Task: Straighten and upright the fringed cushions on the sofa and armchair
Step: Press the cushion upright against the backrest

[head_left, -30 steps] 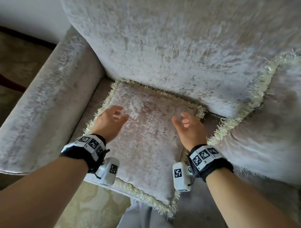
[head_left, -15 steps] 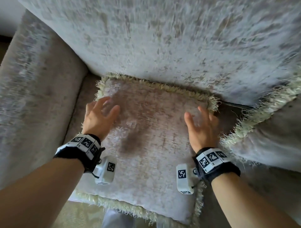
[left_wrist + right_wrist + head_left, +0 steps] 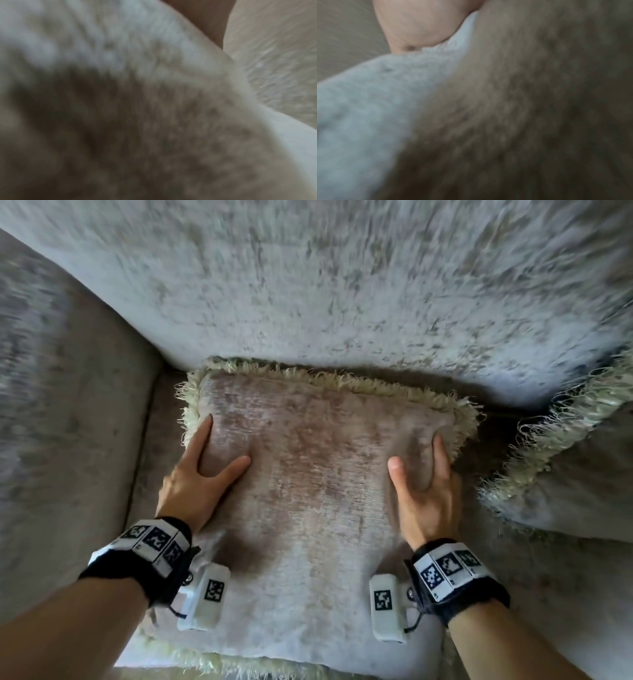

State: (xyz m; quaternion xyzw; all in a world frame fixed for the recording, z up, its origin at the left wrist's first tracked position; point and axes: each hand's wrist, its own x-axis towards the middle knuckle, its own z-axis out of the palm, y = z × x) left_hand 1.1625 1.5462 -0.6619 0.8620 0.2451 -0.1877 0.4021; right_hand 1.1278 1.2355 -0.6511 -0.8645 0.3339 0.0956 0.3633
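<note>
A beige velvet fringed cushion (image 3: 308, 491) lies flat on the sofa seat, its far fringe against the backrest (image 3: 342, 285). My left hand (image 3: 224, 445) grips its left side, thumb on top and forefinger along the edge, with fabric bunched between them. My right hand (image 3: 416, 453) grips the right side the same way. The other fingers of both hands are hidden. A second fringed cushion (image 3: 565, 474) leans at the right. Both wrist views are blurred and filled with cushion fabric (image 3: 154, 121) (image 3: 522, 108).
The sofa's padded armrest (image 3: 68, 405) rises close on the left of the cushion. A narrow strip of seat (image 3: 161, 440) shows between them. The second cushion's fringe nearly reaches the right edge of the cushion I hold.
Both hands went from hovering over the cushion to its two sides and took hold of it. The view has moved closer to the backrest.
</note>
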